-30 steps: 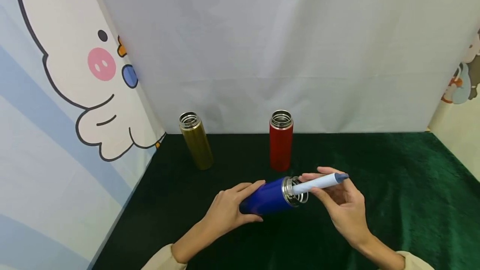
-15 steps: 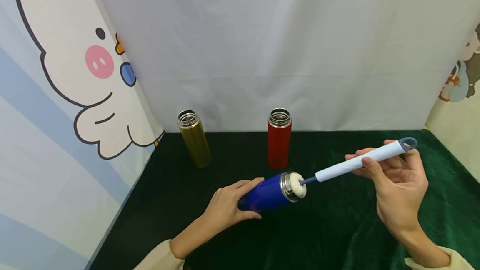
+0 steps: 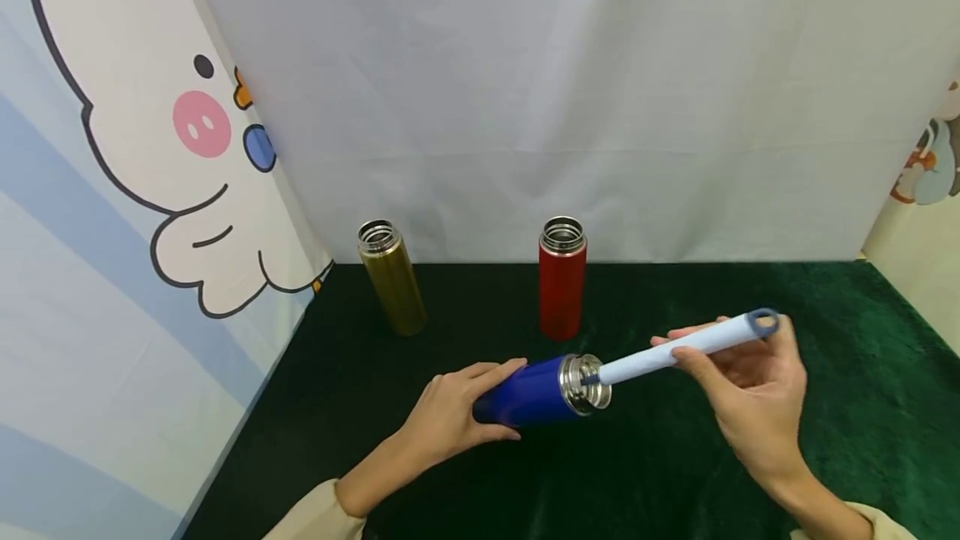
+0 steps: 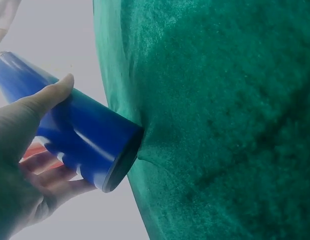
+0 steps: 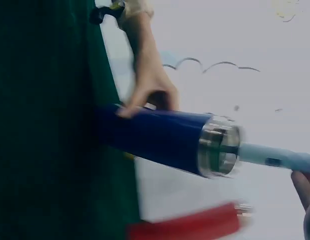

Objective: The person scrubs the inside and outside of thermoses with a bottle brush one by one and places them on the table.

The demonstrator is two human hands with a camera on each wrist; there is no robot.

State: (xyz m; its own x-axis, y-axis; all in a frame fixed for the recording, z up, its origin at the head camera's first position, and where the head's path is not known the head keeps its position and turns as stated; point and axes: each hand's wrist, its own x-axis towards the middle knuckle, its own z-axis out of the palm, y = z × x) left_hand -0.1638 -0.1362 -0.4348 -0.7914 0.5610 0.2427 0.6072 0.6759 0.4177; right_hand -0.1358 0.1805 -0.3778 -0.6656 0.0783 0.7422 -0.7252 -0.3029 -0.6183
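My left hand (image 3: 446, 417) grips a blue bottle (image 3: 527, 396), tilted with its silver threaded mouth toward the right. Thumb and fingers wrap its body from either side, as the left wrist view also shows. In my right hand (image 3: 753, 400) is the pale blue handle of a bottle brush (image 3: 671, 354), pinched between thumb and fingers. The brush slants down into the bottle mouth; its dark shaft shows at the opening and its sponge head is hidden inside. Seen from the right wrist, the handle (image 5: 275, 156) lines up with the bottle (image 5: 162, 140).
Behind the hands stand two uncapped bottles, a gold one (image 3: 395, 290) at the left and a red one (image 3: 562, 290) near the middle. Dark green cloth (image 3: 847, 332) covers the table. A pale curtain (image 3: 637, 107) hangs at its back edge, and a cartoon-printed sheet (image 3: 127, 190) at the left.
The brush was deep in the bottle, then drawn out rightward until its white sponge showed at the mouth. Now my right hand has moved back left and the sponge is inside again.
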